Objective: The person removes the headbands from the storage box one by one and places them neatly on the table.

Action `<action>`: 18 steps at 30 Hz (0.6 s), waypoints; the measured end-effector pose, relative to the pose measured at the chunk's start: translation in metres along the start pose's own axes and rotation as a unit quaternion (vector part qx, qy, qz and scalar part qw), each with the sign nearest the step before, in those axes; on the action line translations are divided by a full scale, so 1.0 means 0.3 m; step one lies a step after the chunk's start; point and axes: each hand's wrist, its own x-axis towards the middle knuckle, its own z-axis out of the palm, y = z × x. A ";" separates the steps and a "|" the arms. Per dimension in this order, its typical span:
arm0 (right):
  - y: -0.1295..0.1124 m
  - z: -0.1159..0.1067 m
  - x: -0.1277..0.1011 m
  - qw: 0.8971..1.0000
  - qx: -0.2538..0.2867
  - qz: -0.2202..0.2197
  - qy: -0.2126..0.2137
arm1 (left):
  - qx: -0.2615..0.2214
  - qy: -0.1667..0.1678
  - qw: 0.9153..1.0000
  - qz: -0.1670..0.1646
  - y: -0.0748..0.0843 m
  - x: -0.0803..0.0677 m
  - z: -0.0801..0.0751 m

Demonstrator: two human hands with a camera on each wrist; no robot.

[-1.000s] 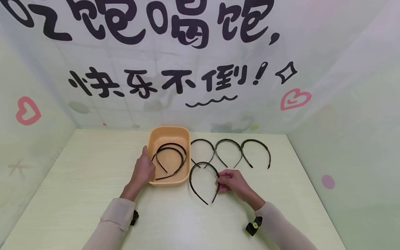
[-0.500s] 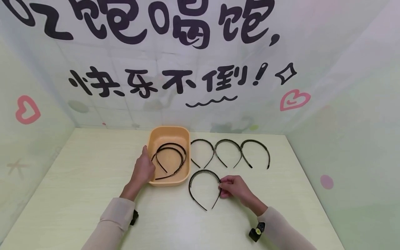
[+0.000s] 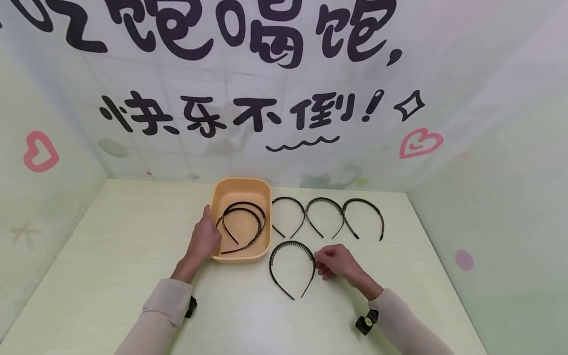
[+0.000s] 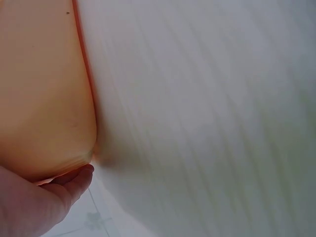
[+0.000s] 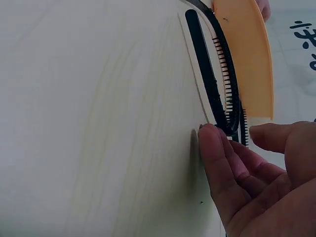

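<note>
A black toothed headband (image 3: 291, 242) lies flat on the pale table, just right of the orange tub (image 3: 241, 190). My right hand (image 3: 335, 261) rests beside the band's right arm. In the right wrist view the headband (image 5: 207, 74) runs past the tub (image 5: 247, 59); the right hand (image 5: 247, 173) has thumb and forefinger apart on either side of the band's end, not squeezing it. My left hand (image 3: 204, 241) grips the tub's left wall near its front corner. The left wrist view shows the left hand (image 4: 34, 202) curled against the tub (image 4: 44, 98). Two headbands (image 3: 241, 204) lie inside the tub.
Three more black headbands (image 3: 325, 198) lie in a row behind, right of the tub. Printed fabric walls close in the table (image 3: 133, 246) at the back and both sides. A black wrist camera (image 3: 367, 323) sits on each sleeve.
My right hand dragged the near headband toward me and slightly right, laid it flat, then loosened its pinch. The left hand and tub have stayed put.
</note>
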 end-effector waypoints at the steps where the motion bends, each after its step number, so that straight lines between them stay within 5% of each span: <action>1: -0.001 -0.002 0.004 1.000 -0.011 -0.002 0.006 | -0.001 -0.002 1.000 -0.001 0.000 -0.001 0.001; 5: -0.022 -0.011 0.026 0.998 -0.036 -0.014 0.054 | -0.006 -0.001 1.000 -0.001 0.002 0.001 0.006; 9: -0.079 -0.010 0.056 0.996 -0.006 -0.036 0.087 | -0.005 -0.001 1.000 -0.001 0.002 0.003 0.008; 18: -0.239 0.081 0.090 0.986 0.148 -0.065 -0.037 | 0.000 0.003 1.000 -0.005 -0.002 0.002 0.002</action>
